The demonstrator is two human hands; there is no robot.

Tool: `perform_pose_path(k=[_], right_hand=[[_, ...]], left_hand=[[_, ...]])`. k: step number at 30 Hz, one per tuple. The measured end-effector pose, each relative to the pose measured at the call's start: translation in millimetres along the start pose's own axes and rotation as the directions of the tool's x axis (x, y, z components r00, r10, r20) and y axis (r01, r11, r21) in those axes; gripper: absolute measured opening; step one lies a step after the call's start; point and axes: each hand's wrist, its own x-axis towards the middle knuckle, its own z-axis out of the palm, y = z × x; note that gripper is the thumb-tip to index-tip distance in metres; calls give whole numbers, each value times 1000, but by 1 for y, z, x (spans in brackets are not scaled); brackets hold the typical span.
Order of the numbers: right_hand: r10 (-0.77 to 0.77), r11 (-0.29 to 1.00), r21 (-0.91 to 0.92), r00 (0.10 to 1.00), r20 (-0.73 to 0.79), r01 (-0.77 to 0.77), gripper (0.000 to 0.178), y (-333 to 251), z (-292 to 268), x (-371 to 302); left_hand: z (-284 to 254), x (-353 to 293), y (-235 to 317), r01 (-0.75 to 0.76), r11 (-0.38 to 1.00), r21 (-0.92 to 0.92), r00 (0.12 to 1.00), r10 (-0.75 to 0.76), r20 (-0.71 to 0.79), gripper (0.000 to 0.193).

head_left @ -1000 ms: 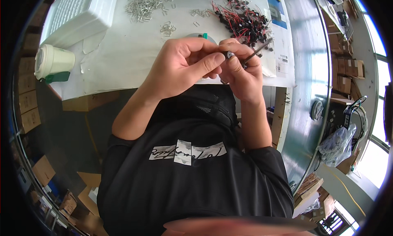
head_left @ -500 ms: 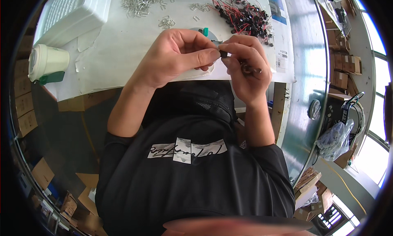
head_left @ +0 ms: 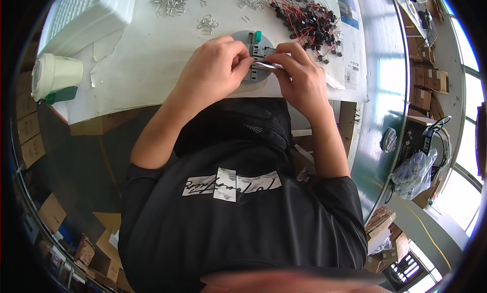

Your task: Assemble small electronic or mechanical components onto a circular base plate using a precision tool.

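A round grey fixture (head_left: 261,76) with a small green block (head_left: 258,36) and a slotted metal holder lies on the table between my hands. My left hand (head_left: 214,64) is closed at the holder's left side, thumb and forefinger pinched together; whatever they grip is hidden. From the right, my right hand (head_left: 304,78) grips a slim silver tool (head_left: 268,65), which looks like tweezers and points left across the holder. Its fingertips rest by the holder's right edge. The small black part seen earlier cannot be made out now.
Black round parts with red wires (head_left: 309,26) are heaped at the far right. U-shaped metal pieces (head_left: 175,1) lie in piles at the back. On the left stand a white ribbed tray (head_left: 101,13) and a pale tub (head_left: 61,74). The table's front edge runs under my wrists.
Both hands have come down from holding a small black part in the air to the fixture, which is now more exposed. The silver tool now lies across the holder.
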Motion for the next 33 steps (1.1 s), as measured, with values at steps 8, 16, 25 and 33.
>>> perform_pose_path(k=[8, 16, 25, 33], right_hand=[[-49, 949, -311, 998, 33, 56, 17, -22, -4, 1], [6, 954, -293, 979, 203, 54, 16, -38, -3, -10], [116, 969, 218, 993, 22, -118, 26, -4, -26, -5], [401, 537, 756, 902, 162, -374, 43, 7, -38, -11]], left_hand=[[13, -11, -14, -172, 980, -104, 962, 144, -233, 67], [1, -5, -20, -167, 983, -81, 978, 154, -142, 87], [-9, 23, 22, -277, 858, 433, 957, 208, 202, 118], [15, -10, 3, -308, 950, -48, 909, 279, -310, 104]])
